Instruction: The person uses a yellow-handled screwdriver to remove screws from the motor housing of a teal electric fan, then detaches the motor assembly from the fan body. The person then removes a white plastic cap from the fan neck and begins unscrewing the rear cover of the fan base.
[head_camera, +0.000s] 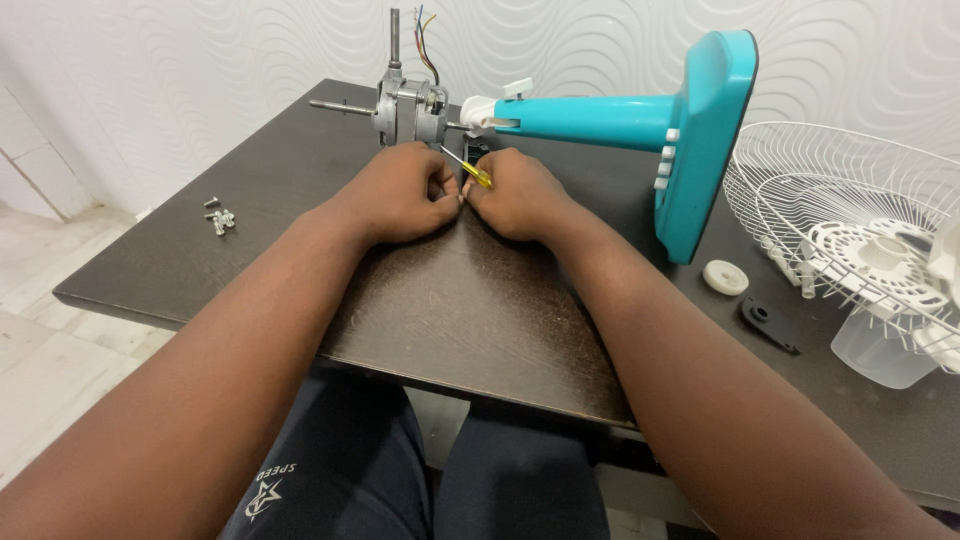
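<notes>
1. Both hands sit fist to fist on the dark table (480, 310), knuckles almost touching. The left hand (400, 192) is curled closed, though it's hard to tell what's inside it, if anything.
2. The right hand (520, 195) is curled too, fingers pinched on a small screwdriver (466, 166) with a yellow handle.
3. The screwdriver's long axis runs diagonally: the yellow handle end sits right at the fingertips between the two fists, and the thin metal shaft points up and away from them toward the fan motor (410, 105).
4. That motor stands just beyond the knuckles, shaft sticking out sideways, coloured wires poking off the top.
5. The teal fan stand (640, 125) lies on its side past the right fingers, long axis left to right, base pointing right.
6. Loose screws (218, 215) lie well off the left fingers; the white grille (850, 220) lies far off the right.
</notes>
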